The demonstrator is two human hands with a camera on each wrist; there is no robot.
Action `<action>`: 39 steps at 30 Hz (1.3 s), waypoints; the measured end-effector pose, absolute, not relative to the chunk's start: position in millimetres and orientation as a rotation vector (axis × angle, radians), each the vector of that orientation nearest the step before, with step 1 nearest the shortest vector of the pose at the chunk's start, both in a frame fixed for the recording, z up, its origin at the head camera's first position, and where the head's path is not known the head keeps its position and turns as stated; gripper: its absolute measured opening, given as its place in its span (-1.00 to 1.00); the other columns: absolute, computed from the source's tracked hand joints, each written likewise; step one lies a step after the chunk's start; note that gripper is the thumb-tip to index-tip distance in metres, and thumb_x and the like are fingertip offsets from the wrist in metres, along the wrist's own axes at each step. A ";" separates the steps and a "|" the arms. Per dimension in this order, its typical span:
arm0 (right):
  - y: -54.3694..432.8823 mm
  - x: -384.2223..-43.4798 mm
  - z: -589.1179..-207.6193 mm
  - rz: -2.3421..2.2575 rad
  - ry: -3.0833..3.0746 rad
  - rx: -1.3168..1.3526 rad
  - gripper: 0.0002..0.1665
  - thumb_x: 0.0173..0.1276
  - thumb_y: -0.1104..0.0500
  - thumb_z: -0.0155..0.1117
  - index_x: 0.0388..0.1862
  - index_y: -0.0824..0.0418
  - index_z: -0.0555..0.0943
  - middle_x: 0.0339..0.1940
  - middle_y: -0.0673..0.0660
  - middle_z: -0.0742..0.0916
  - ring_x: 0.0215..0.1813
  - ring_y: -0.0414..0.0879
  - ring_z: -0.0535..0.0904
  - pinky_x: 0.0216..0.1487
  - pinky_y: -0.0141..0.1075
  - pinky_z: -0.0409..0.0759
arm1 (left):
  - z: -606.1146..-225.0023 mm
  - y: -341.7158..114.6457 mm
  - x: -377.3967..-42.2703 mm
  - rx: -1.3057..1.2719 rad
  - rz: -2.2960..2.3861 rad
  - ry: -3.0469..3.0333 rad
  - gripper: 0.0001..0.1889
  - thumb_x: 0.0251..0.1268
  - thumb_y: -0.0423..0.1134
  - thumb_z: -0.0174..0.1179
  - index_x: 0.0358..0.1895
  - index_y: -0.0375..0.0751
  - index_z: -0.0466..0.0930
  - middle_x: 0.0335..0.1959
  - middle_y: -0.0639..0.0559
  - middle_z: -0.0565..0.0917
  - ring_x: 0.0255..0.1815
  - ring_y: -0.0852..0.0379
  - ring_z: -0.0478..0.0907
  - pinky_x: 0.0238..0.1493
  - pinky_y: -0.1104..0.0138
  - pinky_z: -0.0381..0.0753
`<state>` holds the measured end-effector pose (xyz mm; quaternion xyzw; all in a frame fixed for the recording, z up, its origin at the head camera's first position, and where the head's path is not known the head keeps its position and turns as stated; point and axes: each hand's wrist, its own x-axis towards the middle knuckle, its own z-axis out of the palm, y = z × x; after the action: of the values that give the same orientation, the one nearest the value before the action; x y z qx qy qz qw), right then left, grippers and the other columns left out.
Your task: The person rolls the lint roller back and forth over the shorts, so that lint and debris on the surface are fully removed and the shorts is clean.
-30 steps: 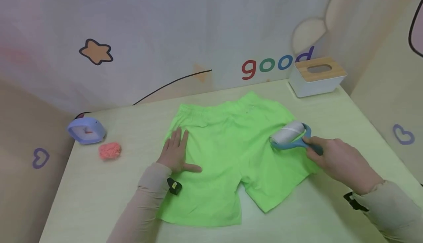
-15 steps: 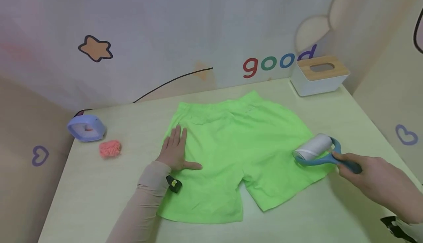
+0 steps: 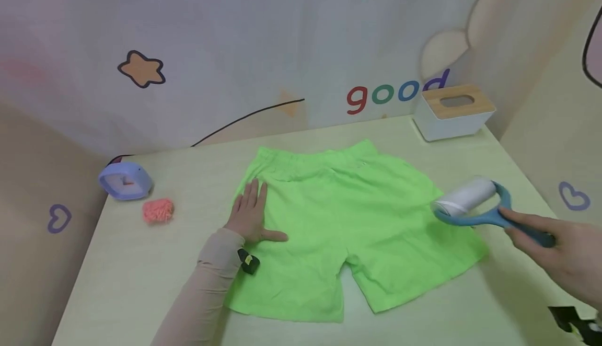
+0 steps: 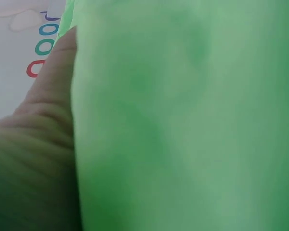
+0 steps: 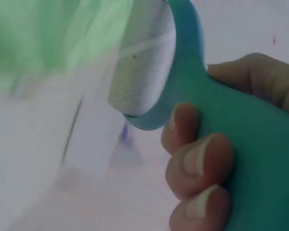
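Bright green shorts (image 3: 320,220) lie spread on the table, waistband toward the wall. My left hand (image 3: 249,218) rests flat on their left side, fingers straight and thumb out to the right. In the left wrist view the green cloth (image 4: 183,115) fills most of the picture beside the thumb (image 4: 53,82). My right hand (image 3: 564,252) grips the blue handle of a lint roller (image 3: 470,197) over the right leg of the shorts. Curled fingers (image 5: 197,163) show round that handle in the right wrist view; the white roll appears lifted off the cloth, with small specks on it.
A tissue box with a wooden lid (image 3: 453,111) stands at the back right corner. On the left are a blue-purple clock (image 3: 126,181) and a small pink fuzzy piece (image 3: 158,211). A printed wall cloth (image 3: 235,48) hangs behind the table (image 3: 122,273).
My right hand has carried the lint roller to the right across the right leg, and it now appears raised off the cloth. The right leg has spread outward. My left hand stays in place.
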<state>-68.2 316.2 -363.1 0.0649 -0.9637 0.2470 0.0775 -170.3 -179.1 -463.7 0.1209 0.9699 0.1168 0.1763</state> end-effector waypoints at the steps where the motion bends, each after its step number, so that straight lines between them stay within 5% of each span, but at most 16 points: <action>1: 303.0 -72.3 -360.1 0.690 -2.948 0.224 -0.58 0.39 0.08 0.27 0.22 -0.17 0.60 -0.78 -0.13 0.35 -0.77 -0.30 0.12 -0.77 -0.38 0.13 | -464.7 -179.5 -170.6 0.343 0.333 2.750 0.45 -0.18 0.46 0.33 0.54 -0.29 -0.44 0.55 -0.27 -0.43 0.55 -0.19 -0.48 0.49 -0.04 -0.32; 3: 272.9 -81.7 -359.2 0.620 -3.059 0.336 -0.53 0.42 -0.06 0.22 0.25 0.06 0.60 -0.74 -0.11 0.34 -0.74 -0.29 0.15 -0.73 -0.37 0.19 | -465.9 -179.8 -170.8 0.341 0.344 2.749 0.45 -0.18 0.45 0.35 0.54 -0.29 -0.44 0.55 -0.27 -0.44 0.55 -0.19 -0.48 0.49 -0.05 -0.33; 9: 192.5 -111.9 -385.5 0.703 -3.145 0.669 -0.55 0.43 -0.04 0.20 0.26 0.00 0.59 -0.68 -0.15 0.42 -0.70 -0.32 0.20 -0.69 -0.37 0.27 | -471.0 -176.1 -170.5 0.377 0.388 2.745 0.43 -0.16 0.41 0.36 0.54 -0.33 -0.40 0.55 -0.31 -0.40 0.55 -0.23 -0.45 0.48 -0.07 -0.30; 16: 153.4 -134.7 -404.3 0.689 -3.106 0.690 -0.62 0.41 0.10 0.22 0.17 0.11 0.64 -0.76 -0.13 0.36 -0.74 -0.28 0.16 -0.75 -0.37 0.23 | -473.1 -170.3 -168.9 0.391 0.399 2.747 0.43 -0.16 0.41 0.38 0.54 -0.33 -0.38 0.54 -0.31 -0.40 0.55 -0.23 -0.43 0.48 -0.08 -0.27; 39: 219.0 -102.9 -399.9 0.718 -3.199 0.541 -0.59 0.39 -0.03 0.26 0.21 -0.11 0.61 -0.76 -0.18 0.27 -0.71 -0.32 0.12 -0.68 -0.37 0.21 | -485.2 -201.9 -171.9 0.432 0.563 2.799 0.40 -0.13 0.48 0.30 0.56 -0.26 -0.38 0.58 -0.15 -0.37 0.57 -0.07 -0.45 0.48 -0.02 -0.38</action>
<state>-102.9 219.0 -399.9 0.1622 -0.9587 0.2153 -0.0906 -171.9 -201.9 -485.2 0.1486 0.9615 0.1935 0.1267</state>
